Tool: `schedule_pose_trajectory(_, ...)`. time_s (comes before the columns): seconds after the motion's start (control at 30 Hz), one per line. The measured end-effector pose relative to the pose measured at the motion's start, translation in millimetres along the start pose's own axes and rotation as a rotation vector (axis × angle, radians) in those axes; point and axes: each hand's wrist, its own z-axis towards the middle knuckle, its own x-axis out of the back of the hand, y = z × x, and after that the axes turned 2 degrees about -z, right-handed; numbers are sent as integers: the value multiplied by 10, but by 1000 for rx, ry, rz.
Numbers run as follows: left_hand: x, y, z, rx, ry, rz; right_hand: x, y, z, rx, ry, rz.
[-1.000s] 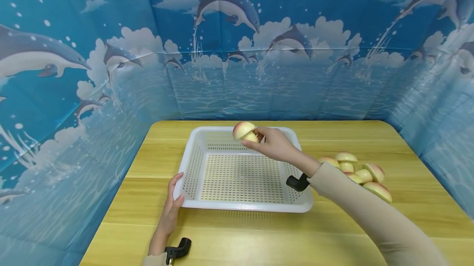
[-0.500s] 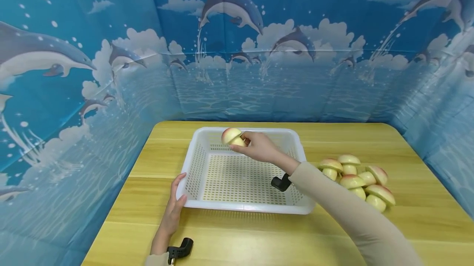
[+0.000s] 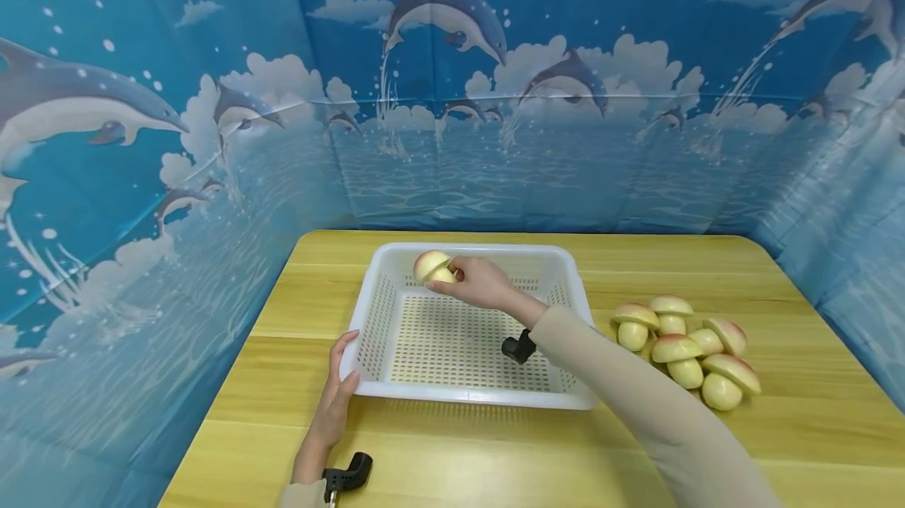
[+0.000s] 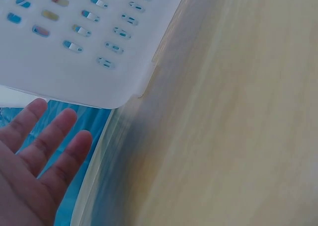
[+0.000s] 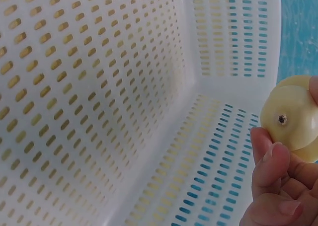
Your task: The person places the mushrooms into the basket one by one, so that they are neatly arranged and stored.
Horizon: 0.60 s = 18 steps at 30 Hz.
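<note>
My right hand [image 3: 482, 282] holds a mushroom [image 3: 430, 266] with a cream stem and reddish cap over the far left part of a white perforated plastic basket [image 3: 467, 395]. In the right wrist view, the mushroom's pale stem end [image 5: 293, 114] with a small dark spot shows between thumb and fingers. At the basket's near left corner, my left hand [image 3: 331, 406] touches the rim. Three of its fingers [image 4: 59, 149] look straight and spread in the left wrist view, below the basket wall [image 4: 74, 79]; its thumb and index finger are hidden there.
Several more mushrooms [image 3: 677, 351] lie in a cluster on the wooden table [image 3: 495, 461], right of the basket. A blue dolphin-print curtain [image 3: 438, 162] stands behind and at both sides of the table. Black wrist mounts [image 3: 349, 473] are on both arms.
The right hand has carried the mushroom left and slightly down over the basket. More of the mushroom cluster shows past the right sleeve. The left hand stays at the corner; the view has shifted slightly.
</note>
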Motion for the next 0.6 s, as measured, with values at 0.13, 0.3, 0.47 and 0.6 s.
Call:
schedule_pose_trajectory(0.13,4,-16,7,-1,5,9,-84,-2,51,-7,-28,-20)
schedule_pose_trajectory(0.3,-5,-34,15,3,6,2,-191,22,101,-26,-71,-5)
schedule_pose_trajectory(0.47,-3,-56,15,8,0,-1,-276,93,148,-83,-104,19)
schedule_pose_trajectory(0.6,16,-67,12,1,-1,0,-319,123,183,-109,-111,35)
